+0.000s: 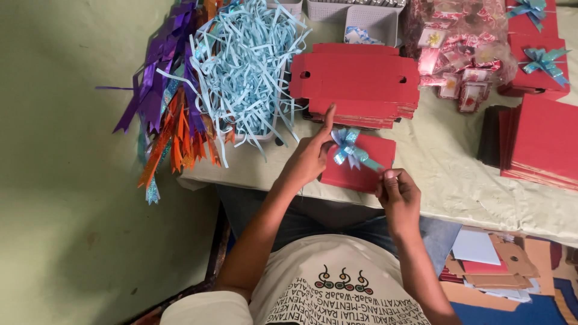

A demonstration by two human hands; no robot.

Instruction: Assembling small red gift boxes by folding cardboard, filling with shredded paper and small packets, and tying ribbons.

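A small red box lies at the near edge of the table with a shiny light-blue ribbon bow on its top. My left hand rests on the box's left side, its fingers pressing at the bow and the forefinger pointing up. My right hand is at the box's near right corner, pinching the end of one bow tail.
A stack of flat red box blanks lies just behind. Light-blue paper shreds and purple and orange ribbons sit left. A bag of wrapped sweets, finished bowed boxes and red lids are right. Cardboard pieces lie on the floor.
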